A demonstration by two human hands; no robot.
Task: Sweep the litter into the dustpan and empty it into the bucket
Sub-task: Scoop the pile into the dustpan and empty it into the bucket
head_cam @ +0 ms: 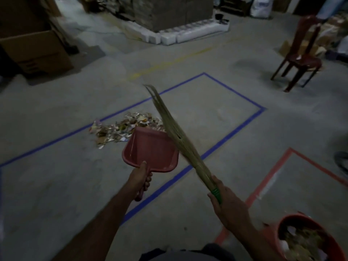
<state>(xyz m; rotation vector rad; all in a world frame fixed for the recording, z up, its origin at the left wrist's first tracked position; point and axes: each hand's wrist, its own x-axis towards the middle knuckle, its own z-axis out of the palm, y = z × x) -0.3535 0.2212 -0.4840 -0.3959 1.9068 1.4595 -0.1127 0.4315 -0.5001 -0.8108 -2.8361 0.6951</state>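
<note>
A heap of paper scraps and dry litter point(124, 127) lies on the concrete floor inside a blue-taped rectangle point(261, 110). My left hand point(140, 178) grips the handle of a red dustpan point(150, 149), held in the air just on the near side of the heap, pan empty. My right hand point(224, 200) holds the green-bound end of a grass broom point(173, 132), whose bristles point up and away across the dustpan's right edge. A red bucket point(275, 232) with litter inside stands at the bottom right.
Red tape point(263, 181) marks a second floor zone around the bucket. A dark red plastic chair point(301, 59) stands at the far right. Cardboard boxes point(37, 51) sit at the far left, a block stack edged with white blocks point(169, 37) at the back.
</note>
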